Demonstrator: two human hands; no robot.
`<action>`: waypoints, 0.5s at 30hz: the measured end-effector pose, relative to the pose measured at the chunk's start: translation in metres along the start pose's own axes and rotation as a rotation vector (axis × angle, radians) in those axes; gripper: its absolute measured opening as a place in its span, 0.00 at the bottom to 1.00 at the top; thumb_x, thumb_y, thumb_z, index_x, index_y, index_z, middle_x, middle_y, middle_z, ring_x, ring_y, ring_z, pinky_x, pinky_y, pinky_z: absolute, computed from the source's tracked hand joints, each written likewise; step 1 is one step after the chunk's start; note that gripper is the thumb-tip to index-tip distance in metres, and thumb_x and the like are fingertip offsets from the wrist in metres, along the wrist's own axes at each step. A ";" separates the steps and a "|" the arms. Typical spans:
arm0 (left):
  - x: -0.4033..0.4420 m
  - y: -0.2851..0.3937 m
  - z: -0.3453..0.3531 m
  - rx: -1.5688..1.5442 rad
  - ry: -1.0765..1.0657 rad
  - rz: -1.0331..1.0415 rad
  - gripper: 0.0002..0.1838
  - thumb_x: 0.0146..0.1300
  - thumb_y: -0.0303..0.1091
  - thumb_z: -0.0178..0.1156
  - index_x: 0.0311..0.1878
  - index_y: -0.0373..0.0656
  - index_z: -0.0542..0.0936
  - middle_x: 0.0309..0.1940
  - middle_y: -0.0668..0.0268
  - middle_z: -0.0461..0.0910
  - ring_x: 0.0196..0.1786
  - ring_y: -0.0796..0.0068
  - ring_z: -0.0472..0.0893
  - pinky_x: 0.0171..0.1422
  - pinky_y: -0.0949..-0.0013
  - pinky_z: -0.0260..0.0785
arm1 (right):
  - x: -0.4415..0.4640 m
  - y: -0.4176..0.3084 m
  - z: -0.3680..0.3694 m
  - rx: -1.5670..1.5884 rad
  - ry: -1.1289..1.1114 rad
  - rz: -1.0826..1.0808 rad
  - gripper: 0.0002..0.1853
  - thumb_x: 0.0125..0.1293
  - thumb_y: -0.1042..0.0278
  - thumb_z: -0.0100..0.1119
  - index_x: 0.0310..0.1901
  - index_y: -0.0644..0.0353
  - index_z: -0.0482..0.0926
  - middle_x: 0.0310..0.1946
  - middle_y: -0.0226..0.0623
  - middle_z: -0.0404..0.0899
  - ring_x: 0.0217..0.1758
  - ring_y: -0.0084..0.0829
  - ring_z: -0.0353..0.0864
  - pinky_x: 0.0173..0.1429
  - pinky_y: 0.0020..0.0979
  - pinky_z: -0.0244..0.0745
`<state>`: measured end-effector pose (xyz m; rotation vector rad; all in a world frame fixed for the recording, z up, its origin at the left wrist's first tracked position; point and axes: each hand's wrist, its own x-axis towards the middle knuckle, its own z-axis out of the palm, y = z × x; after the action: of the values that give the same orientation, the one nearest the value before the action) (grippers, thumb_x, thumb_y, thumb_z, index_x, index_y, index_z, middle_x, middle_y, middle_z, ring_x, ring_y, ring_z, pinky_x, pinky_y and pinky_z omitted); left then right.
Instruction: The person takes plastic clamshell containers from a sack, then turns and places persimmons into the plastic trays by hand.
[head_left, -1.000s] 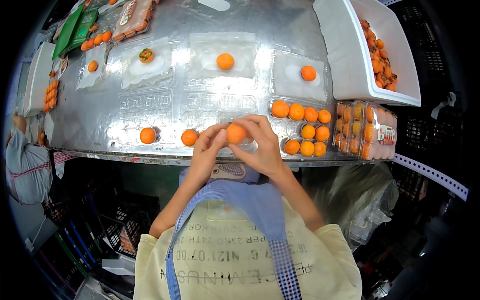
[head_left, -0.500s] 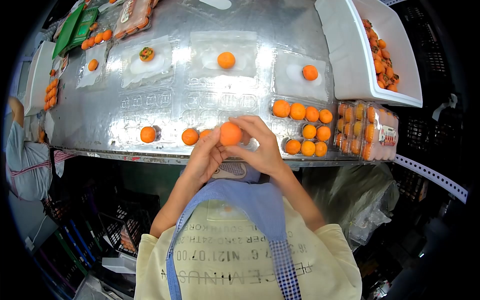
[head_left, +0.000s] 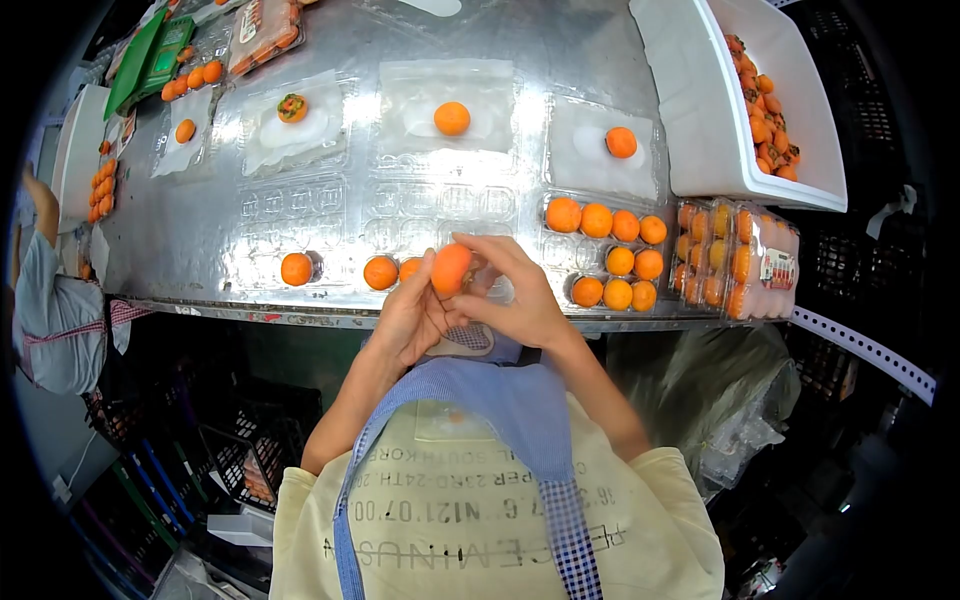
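Observation:
Between my two hands, at the front edge of the table, is an orange persimmon (head_left: 451, 270), tilted so that its darker calyx end faces right. My left hand (head_left: 408, 318) is closed on its left side with thumb and fingers. Curved over its right side, my right hand (head_left: 520, 297) pinches near the calyx; exactly where those fingertips touch is partly hidden. Just left of my hands, a persimmon (head_left: 381, 272) sits in a clear plastic tray (head_left: 420, 205). To the right is another tray with several persimmons (head_left: 596, 221) in its cups.
A white foam box (head_left: 715, 150) of persimmons stands at the right, beside closed clear packs (head_left: 765, 262). Open lids with white liners (head_left: 480, 82) lie farther back on the metal table (head_left: 555, 60), single persimmons on them. A co-worker's sleeve (head_left: 60, 300) shows at far left.
The held persimmon has turned and shifted slightly left, bringing its calyx end into view on the right. My right fingers have moved a little left with it. The co-worker's arm has shifted slightly.

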<state>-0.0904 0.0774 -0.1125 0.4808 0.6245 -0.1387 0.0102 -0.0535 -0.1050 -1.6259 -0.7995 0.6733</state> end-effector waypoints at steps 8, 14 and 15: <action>-0.001 -0.002 0.003 0.295 0.123 0.075 0.29 0.74 0.51 0.30 0.54 0.35 0.70 0.41 0.58 0.78 0.37 0.72 0.79 0.43 0.69 0.75 | 0.000 -0.001 0.003 -0.103 0.052 -0.046 0.29 0.47 0.71 0.70 0.54 0.60 0.74 0.44 0.37 0.75 0.40 0.28 0.76 0.45 0.26 0.72; -0.001 -0.006 0.004 0.394 0.083 0.160 0.31 0.72 0.56 0.29 0.53 0.37 0.71 0.39 0.59 0.76 0.38 0.73 0.78 0.46 0.69 0.73 | 0.001 0.002 0.007 -0.155 0.117 -0.109 0.27 0.46 0.71 0.69 0.52 0.61 0.75 0.43 0.37 0.75 0.43 0.29 0.77 0.46 0.27 0.73; -0.002 -0.007 0.005 0.386 0.060 0.153 0.32 0.72 0.57 0.29 0.53 0.37 0.71 0.38 0.60 0.76 0.36 0.73 0.78 0.43 0.69 0.74 | 0.001 0.000 0.007 -0.174 0.122 -0.113 0.27 0.46 0.71 0.69 0.52 0.61 0.75 0.43 0.37 0.75 0.43 0.30 0.77 0.47 0.27 0.73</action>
<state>-0.0908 0.0689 -0.1102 0.9064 0.6192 -0.1001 0.0057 -0.0488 -0.1067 -1.7461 -0.8728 0.4294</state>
